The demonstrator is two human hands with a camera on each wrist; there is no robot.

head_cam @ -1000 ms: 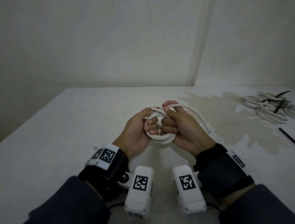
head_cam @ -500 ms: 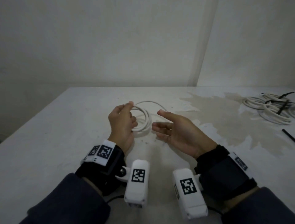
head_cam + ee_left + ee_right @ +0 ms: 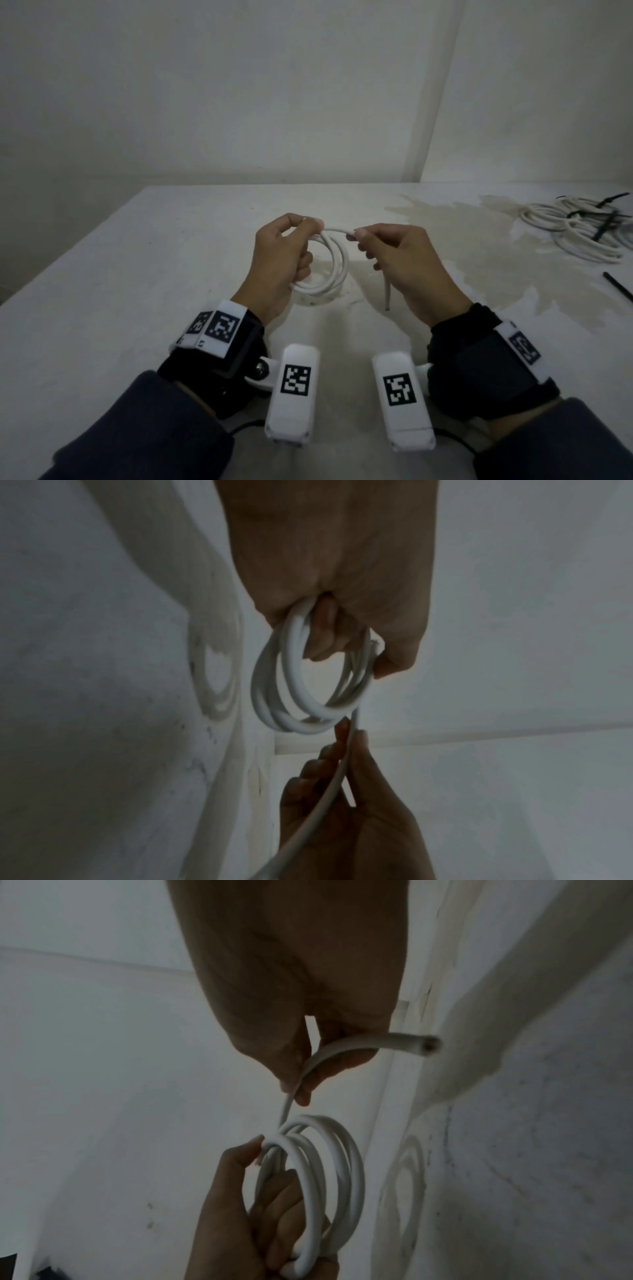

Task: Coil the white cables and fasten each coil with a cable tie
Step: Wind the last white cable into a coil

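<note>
A small coil of white cable [image 3: 334, 270] hangs upright above the table, held at its top by my left hand [image 3: 291, 246], whose fingers pass through the loops [image 3: 298, 685]. My right hand [image 3: 387, 250] pinches the cable's free tail between thumb and fingers just right of the coil; the cut end [image 3: 387, 306] sticks down below the hand and shows in the right wrist view [image 3: 428, 1045]. The coil [image 3: 322, 1177] and the left hand's fingers [image 3: 240, 1191] also show there. No cable tie is on this coil.
Several coils of white cable bound with black cable ties [image 3: 582, 229] lie at the far right of the white table [image 3: 137, 291]. A loose black cable tie [image 3: 618, 286] lies near the right edge. A stained patch [image 3: 462, 240] spreads right of my hands.
Both hands gripped the coil together, then the right hand let go and opened. Now it pinches the free tail beside the coil, which the left hand holds a little higher.
</note>
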